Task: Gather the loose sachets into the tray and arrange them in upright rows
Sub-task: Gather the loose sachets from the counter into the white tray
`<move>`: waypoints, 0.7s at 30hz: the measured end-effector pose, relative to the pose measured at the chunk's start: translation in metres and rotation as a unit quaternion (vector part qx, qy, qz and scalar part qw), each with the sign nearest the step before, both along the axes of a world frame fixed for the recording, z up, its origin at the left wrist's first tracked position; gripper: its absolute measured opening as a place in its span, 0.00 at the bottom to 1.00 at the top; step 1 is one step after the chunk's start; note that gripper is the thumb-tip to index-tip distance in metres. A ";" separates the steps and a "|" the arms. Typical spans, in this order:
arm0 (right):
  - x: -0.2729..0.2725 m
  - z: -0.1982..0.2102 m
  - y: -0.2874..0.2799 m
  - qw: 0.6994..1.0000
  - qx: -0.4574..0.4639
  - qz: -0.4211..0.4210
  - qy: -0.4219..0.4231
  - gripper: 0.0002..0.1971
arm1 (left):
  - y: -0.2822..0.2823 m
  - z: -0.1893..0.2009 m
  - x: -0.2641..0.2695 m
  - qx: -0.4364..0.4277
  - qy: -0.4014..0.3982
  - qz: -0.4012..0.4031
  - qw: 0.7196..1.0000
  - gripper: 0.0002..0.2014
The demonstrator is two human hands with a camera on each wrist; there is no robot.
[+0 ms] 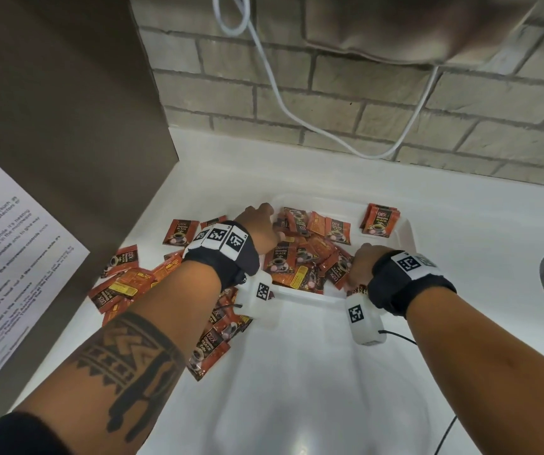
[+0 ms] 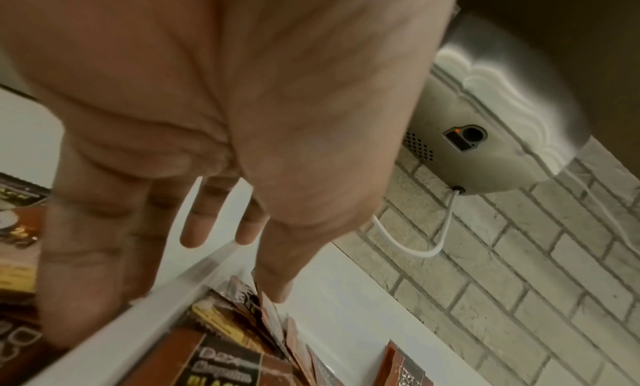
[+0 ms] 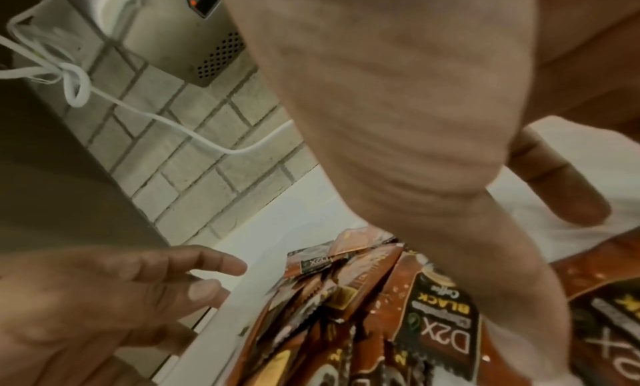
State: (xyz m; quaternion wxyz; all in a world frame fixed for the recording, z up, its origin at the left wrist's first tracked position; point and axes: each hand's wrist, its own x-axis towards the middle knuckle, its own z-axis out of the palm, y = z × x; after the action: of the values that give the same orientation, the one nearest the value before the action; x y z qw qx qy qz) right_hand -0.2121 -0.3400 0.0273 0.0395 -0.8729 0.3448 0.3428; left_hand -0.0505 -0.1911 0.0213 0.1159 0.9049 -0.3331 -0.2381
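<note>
A person's two hands work over a white tray (image 1: 406,231) on a white worktop (image 1: 296,372); red-brown coffee sachets (image 1: 310,254) lie jumbled flat inside it, with a small upright bundle (image 1: 380,220) leaning at its far right corner; more loose sachets (image 1: 126,284) lie scattered on the worktop just left of the tray, some under the left forearm; the left hand (image 1: 260,224) reaches across the tray's left rim, its grip released, fingers straight and spread in the left wrist view; the right hand (image 1: 359,267) rests on the pile at the tray's near edge, thumb down among the sachets, and whether it grasps one cannot be told; a white cable (image 1: 280,103) hangs down the brick wall (image 1: 378,103) behind.
</note>
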 end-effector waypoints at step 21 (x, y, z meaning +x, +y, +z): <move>0.104 0.045 0.103 0.945 0.100 0.192 -0.245 0.13 | 0.070 -0.035 0.092 0.072 -0.042 -0.036 0.996 0.55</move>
State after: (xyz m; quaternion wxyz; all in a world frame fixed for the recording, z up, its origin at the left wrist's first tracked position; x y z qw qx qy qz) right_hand -0.1081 -0.2368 0.0721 0.1433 -0.9712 0.1145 0.1520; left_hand 0.0411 -0.1215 -0.0135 0.0274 0.9077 -0.3518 -0.2273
